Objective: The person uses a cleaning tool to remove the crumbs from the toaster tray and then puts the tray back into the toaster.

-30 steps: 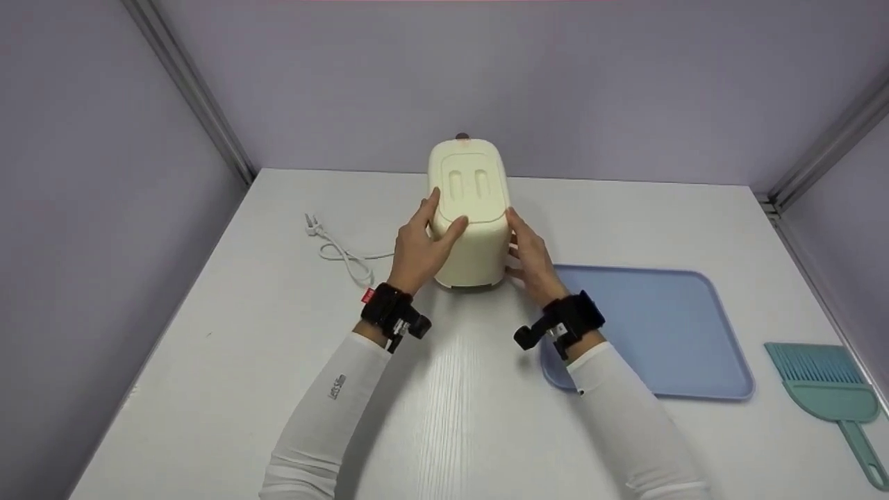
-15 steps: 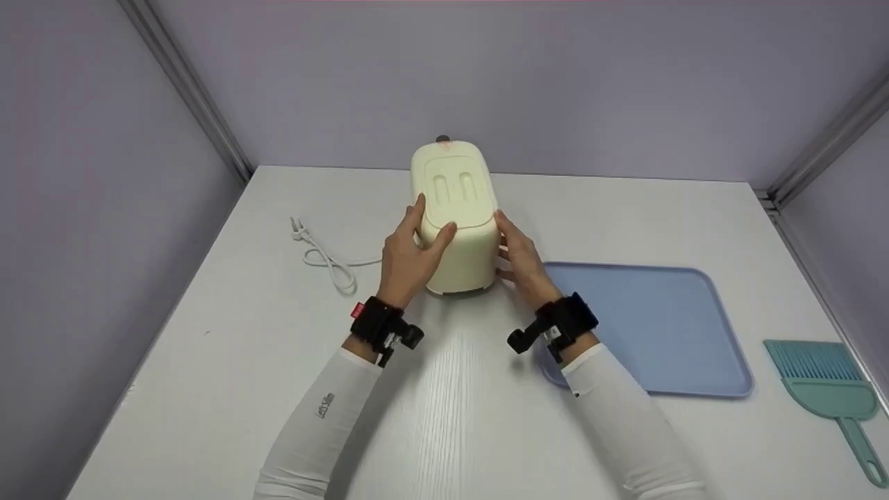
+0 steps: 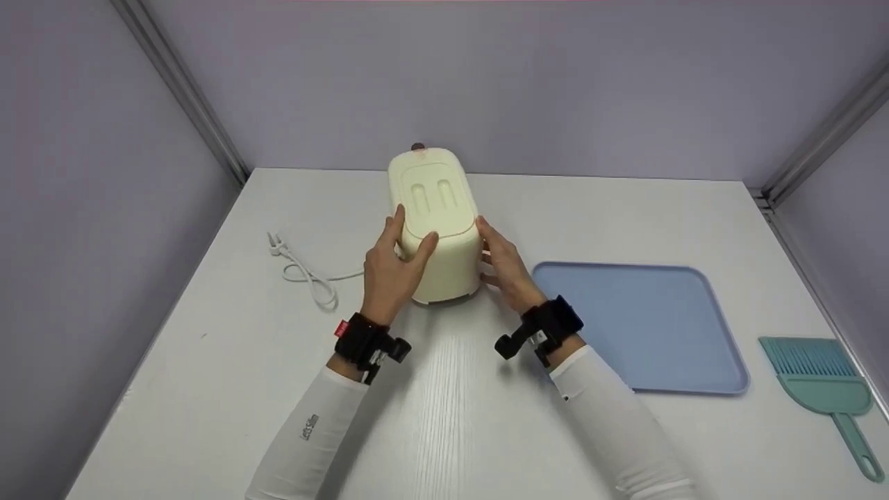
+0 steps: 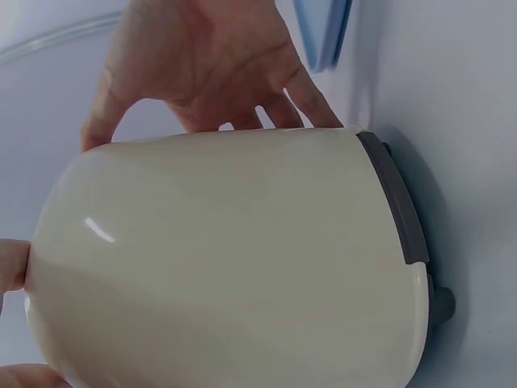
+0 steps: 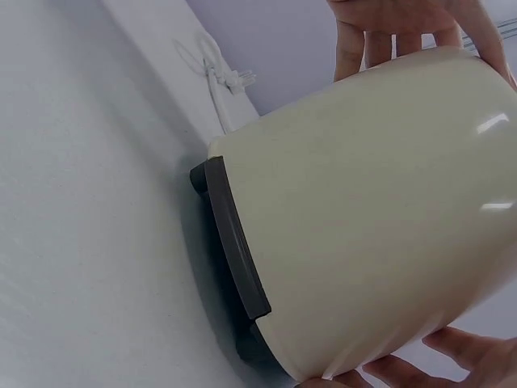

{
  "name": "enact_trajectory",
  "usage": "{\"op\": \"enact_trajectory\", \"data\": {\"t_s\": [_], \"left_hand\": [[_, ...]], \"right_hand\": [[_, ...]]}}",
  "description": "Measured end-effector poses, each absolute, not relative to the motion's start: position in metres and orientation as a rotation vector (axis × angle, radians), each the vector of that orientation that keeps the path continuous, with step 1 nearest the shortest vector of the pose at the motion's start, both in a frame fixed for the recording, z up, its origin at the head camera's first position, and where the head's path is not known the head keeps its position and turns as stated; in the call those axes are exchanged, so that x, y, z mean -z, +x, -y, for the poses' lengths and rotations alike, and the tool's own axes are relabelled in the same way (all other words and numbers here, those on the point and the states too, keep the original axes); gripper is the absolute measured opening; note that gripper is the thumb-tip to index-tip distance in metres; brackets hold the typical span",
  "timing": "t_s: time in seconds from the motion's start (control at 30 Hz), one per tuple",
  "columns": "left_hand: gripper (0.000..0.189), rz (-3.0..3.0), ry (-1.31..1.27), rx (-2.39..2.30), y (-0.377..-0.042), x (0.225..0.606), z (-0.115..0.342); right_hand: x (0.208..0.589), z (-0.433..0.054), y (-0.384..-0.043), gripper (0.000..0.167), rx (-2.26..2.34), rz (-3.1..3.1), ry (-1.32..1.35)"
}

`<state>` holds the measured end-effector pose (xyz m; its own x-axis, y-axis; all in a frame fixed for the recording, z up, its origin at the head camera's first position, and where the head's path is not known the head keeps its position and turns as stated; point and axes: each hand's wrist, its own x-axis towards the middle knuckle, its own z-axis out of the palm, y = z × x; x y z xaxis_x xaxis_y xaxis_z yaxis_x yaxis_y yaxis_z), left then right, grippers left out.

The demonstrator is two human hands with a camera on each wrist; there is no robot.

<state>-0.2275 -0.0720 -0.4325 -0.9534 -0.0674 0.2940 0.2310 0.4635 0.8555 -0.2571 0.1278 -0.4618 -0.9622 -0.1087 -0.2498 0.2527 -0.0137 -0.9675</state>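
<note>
A glossy cream toaster (image 3: 436,201), tall, round-cornered and seemingly plastic, stood upright left of the middle of the white bench (image 3: 208,403), toward its back edge. Its narrow end faced the person, its far end aimed slightly toward the bench's back left corner; whether its dark feet bore any weight could not be told.

Both hands grasped it. The left hand (image 3: 391,276) laid fingers along one side with its thumb on the near top edge; the right hand (image 3: 509,272) held the opposite side, thumb high, fingers lower down. The smooth, broad body probably called for this grip from both flanks, which would keep it from slipping or tipping.

The looped white cord (image 5: 217,97) and its plug (image 3: 276,244) lay to the left, perhaps so as not to be caught underneath.

A top panel with two oval dips covered the toaster, so its inside was hidden. The shallow blue rectangular tray (image 3: 646,326) lay toward the bench's right edge, its near left corner covered by the white right sleeve (image 3: 615,423). The teal plastic brush (image 3: 826,389) lay beside that edge, handle toward the near right corner.
</note>
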Motion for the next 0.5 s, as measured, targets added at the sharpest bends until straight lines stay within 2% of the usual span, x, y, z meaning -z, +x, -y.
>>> {"op": "enact_trajectory", "data": {"t_s": [0.5], "left_hand": [[0.081, 2.425, -0.049, 1.433, -0.205, 0.432, 0.083]], "right_hand": [[0.462, -0.112, -0.241, 0.083, 2.043, -2.013, 0.13]]}}
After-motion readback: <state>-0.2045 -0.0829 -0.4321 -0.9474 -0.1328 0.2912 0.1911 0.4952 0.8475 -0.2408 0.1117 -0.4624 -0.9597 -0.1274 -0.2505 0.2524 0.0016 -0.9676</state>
